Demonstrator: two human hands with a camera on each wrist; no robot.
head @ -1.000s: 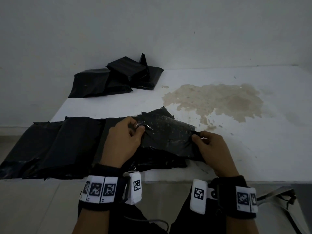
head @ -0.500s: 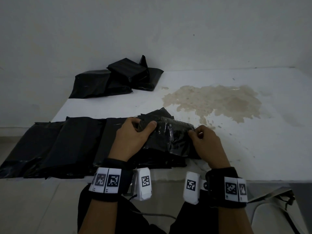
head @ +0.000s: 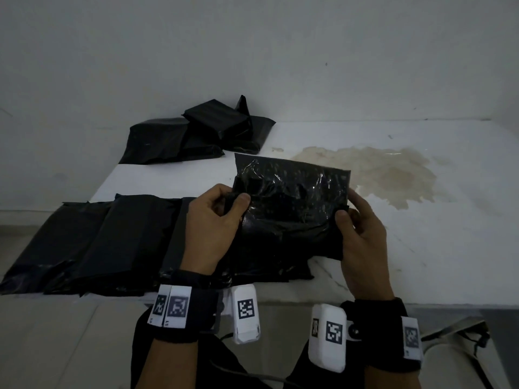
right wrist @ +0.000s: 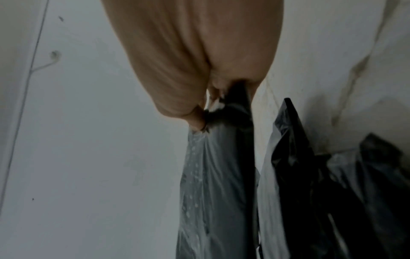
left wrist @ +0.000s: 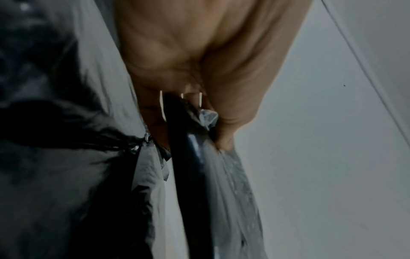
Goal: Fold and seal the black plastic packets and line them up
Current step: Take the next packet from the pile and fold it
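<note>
I hold a black plastic packet (head: 292,203) up off the table by its two side edges, its shiny flap standing upward. My left hand (head: 222,211) pinches the left edge between thumb and curled fingers; my right hand (head: 356,220) pinches the right edge. The left wrist view shows the packet's edge (left wrist: 190,157) clamped in my left hand (left wrist: 195,108). In the right wrist view my right hand (right wrist: 213,105) grips the packet (right wrist: 217,175). A row of flat black packets (head: 106,242) lies along the table's near left edge.
A loose pile of black packets (head: 196,133) sits at the back left by the wall. The white table (head: 421,248) has a brown stain (head: 379,175) right of centre. A strap or bag (head: 460,332) lies on the floor at lower right.
Both hands have lifted the packet off the row and raised it toward me; the flap, folded down half a second ago, now stands up unfolded.
</note>
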